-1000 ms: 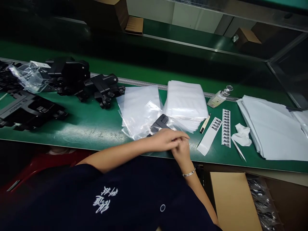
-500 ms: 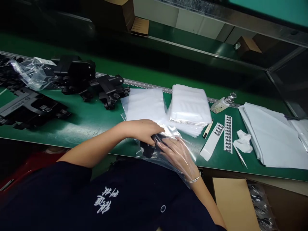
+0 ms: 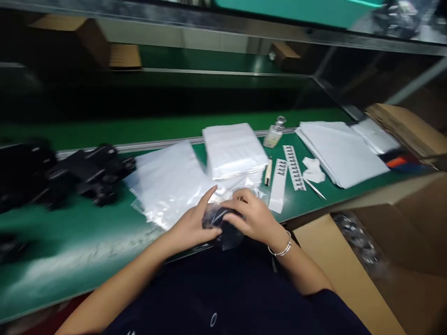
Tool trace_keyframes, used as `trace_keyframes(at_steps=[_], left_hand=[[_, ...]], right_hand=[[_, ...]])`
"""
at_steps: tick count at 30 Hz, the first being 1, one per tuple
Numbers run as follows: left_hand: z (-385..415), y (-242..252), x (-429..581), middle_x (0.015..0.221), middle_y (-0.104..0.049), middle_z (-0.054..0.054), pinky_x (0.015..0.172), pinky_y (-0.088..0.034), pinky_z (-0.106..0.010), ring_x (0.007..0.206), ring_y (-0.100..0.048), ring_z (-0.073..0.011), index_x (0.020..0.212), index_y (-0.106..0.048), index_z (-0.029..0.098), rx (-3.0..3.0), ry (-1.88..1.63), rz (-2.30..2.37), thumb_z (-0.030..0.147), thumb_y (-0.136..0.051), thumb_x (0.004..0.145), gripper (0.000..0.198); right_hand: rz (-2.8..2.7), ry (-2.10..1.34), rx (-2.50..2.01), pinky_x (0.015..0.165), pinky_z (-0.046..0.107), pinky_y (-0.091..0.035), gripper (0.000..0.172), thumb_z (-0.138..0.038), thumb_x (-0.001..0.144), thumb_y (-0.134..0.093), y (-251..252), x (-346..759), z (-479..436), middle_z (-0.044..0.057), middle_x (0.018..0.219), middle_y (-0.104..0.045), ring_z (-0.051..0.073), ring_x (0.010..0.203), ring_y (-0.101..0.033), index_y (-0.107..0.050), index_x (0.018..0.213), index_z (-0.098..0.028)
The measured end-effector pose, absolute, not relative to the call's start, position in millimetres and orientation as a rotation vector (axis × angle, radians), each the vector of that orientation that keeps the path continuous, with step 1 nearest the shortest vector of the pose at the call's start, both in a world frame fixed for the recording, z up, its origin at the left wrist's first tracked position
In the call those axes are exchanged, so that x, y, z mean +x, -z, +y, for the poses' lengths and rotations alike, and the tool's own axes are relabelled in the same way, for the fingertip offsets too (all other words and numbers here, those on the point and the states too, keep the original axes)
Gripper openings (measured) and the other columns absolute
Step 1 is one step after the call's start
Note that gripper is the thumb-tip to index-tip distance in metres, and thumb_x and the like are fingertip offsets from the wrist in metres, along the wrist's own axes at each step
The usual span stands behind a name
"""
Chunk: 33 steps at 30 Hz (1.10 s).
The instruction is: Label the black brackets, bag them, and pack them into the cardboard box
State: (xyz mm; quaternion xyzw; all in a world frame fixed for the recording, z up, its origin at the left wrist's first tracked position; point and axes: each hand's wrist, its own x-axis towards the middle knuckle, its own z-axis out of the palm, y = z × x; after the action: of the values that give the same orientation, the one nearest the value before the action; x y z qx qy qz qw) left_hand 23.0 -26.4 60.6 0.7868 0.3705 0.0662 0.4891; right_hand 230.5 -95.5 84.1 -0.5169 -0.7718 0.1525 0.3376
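A small black plastic part inside a clear plastic bag (image 3: 223, 227) sits at the near edge of the green bench (image 3: 87, 251). My left hand (image 3: 193, 223) grips the bagged part from the left, fingers curled round it, index finger raised. From the right, my right hand (image 3: 253, 215), with a silver bracelet on its wrist, is closed over the same bag. A loose heap of clear bags (image 3: 171, 181) lies just behind my hands. A neat stack of white bags (image 3: 233, 149) rests further back.
Black plastic housings (image 3: 87, 174) lie blurred at the left. Right of the stack are a small bottle (image 3: 274, 135), a pen (image 3: 268, 171), label strips (image 3: 293, 160), a crumpled white cloth (image 3: 313, 170) and white sheets (image 3: 340, 151). An open cardboard box (image 3: 366, 260) stands below right.
The view has swung right and lower. Both hands drew the black part, now in its clear bag, back to the bench's near edge, and both close round it.
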Motion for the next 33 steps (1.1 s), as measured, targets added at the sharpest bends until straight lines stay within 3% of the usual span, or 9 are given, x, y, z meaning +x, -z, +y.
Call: trace_keyframes(at_steps=[3, 7, 9, 14, 17, 21, 25, 30, 33], left_hand=[[-41.1, -54.8, 31.6, 0.124, -0.066, -0.009, 0.087, -0.055, -0.039, 0.103, -0.068, -0.0272, 0.157, -0.001, 0.031, 2.232, -0.234, 0.569, 0.028, -0.063, 0.08, 0.098], [-51.7, -42.6, 51.3, 0.122, -0.066, -0.01, 0.084, -0.057, -0.037, 0.102, -0.068, -0.0273, 0.158, 0.001, 0.032, 2.454, -0.371, 0.25, 0.034, -0.056, 0.091, 0.088], [-56.2, -42.0, 66.8, 0.117, -0.068, -0.009, 0.083, -0.057, -0.036, 0.098, -0.069, -0.026, 0.158, 0.001, 0.031, 2.481, -0.373, 0.146, 0.037, -0.05, 0.095, 0.082], [-53.2, -45.8, 97.1, 0.138, -0.059, -0.011, 0.097, -0.053, -0.041, 0.121, -0.06, -0.0279, 0.158, 0.002, 0.031, 2.522, -0.344, 0.043, 0.042, -0.047, 0.097, 0.079], [-36.1, -21.8, 91.2, 0.144, -0.054, -0.011, 0.097, -0.053, -0.044, 0.125, -0.058, -0.0296, 0.157, -0.009, 0.032, 2.639, -0.317, 0.196, 0.041, -0.045, 0.098, 0.07], [-8.5, 41.2, 57.1, 0.147, -0.05, -0.017, 0.097, -0.046, -0.064, 0.127, -0.054, -0.0419, 0.157, -0.017, 0.028, 2.891, -0.264, 0.403, 0.047, -0.035, 0.098, 0.064], [13.0, 78.3, 26.9, 0.15, -0.048, -0.014, 0.102, -0.043, -0.064, 0.133, -0.049, -0.0416, 0.157, -0.023, 0.027, 2.955, -0.169, 0.428, 0.049, -0.036, 0.096, 0.066], [22.1, 64.7, 15.3, 0.15, -0.048, -0.005, 0.101, -0.049, -0.06, 0.129, -0.055, -0.0374, 0.156, -0.015, 0.04, 2.894, -0.228, 0.418, 0.044, -0.041, 0.094, 0.068], [16.3, 51.3, 10.7, 0.151, -0.046, 0.009, 0.102, -0.052, -0.055, 0.128, -0.056, -0.0342, 0.152, -0.015, 0.053, 2.786, -0.23, 0.56, 0.045, -0.044, 0.091, 0.068]], right_hand=[[-2.157, -0.647, -1.189, 0.071, 0.025, -0.053, 0.038, -0.049, 0.091, -0.062, -87.1, 253.4, -112.0, 0.005, 0.095, -0.064, 0.015, 0.084, -0.063, -0.062, 0.111, -0.016], [-2.299, -0.496, -1.302, 0.055, 0.025, -0.045, 0.052, -0.066, 0.085, -0.057, -65.7, 268.2, -153.6, 0.003, 0.083, -0.061, 0.015, 0.069, -0.06, -0.062, 0.101, -0.017], [-2.199, -0.439, -1.356, 0.053, 0.025, -0.044, 0.046, -0.063, 0.089, -0.055, -51.0, 268.1, -172.0, 0.001, 0.075, -0.06, 0.014, 0.062, -0.058, -0.062, 0.092, -0.018], [-1.514, -0.27, -1.463, 0.056, 0.022, -0.045, 0.029, -0.039, 0.095, -0.053, -57.5, 302.3, -233.4, -0.001, 0.066, -0.061, 0.011, 0.058, -0.056, -0.06, 0.074, -0.02], [-0.868, 0.12, -1.76, 0.052, 0.023, -0.04, 0.023, -0.035, 0.089, -0.06, -88.0, 356.6, -294.8, -0.003, 0.065, -0.058, 0.011, 0.055, -0.051, -0.06, 0.071, -0.02], [-0.293, 0.591, -2.131, 0.06, 0.026, -0.038, 0.024, -0.038, 0.087, -0.057, -97.0, 440.9, -358.8, -0.002, 0.067, -0.054, 0.015, 0.065, -0.05, -0.056, 0.07, -0.02], [-0.12, 0.25, -2.735, 0.068, 0.028, -0.038, 0.028, -0.036, 0.094, -0.041, -44.0, 505.4, -362.5, 0.008, 0.086, -0.067, 0.02, 0.078, -0.056, -0.061, 0.088, -0.018], [-0.243, -0.12, -2.886, 0.07, 0.027, -0.036, 0.024, -0.03, 0.094, -0.047, 30.9, 532.7, -331.5, 0.014, 0.092, -0.072, 0.021, 0.082, -0.061, -0.066, 0.094, -0.014], [-0.346, -0.23, -2.927, 0.072, 0.028, -0.036, 0.026, -0.03, 0.096, -0.049, 51.1, 536.0, -312.1, 0.017, 0.098, -0.072, 0.022, 0.088, -0.063, -0.065, 0.104, -0.011]])
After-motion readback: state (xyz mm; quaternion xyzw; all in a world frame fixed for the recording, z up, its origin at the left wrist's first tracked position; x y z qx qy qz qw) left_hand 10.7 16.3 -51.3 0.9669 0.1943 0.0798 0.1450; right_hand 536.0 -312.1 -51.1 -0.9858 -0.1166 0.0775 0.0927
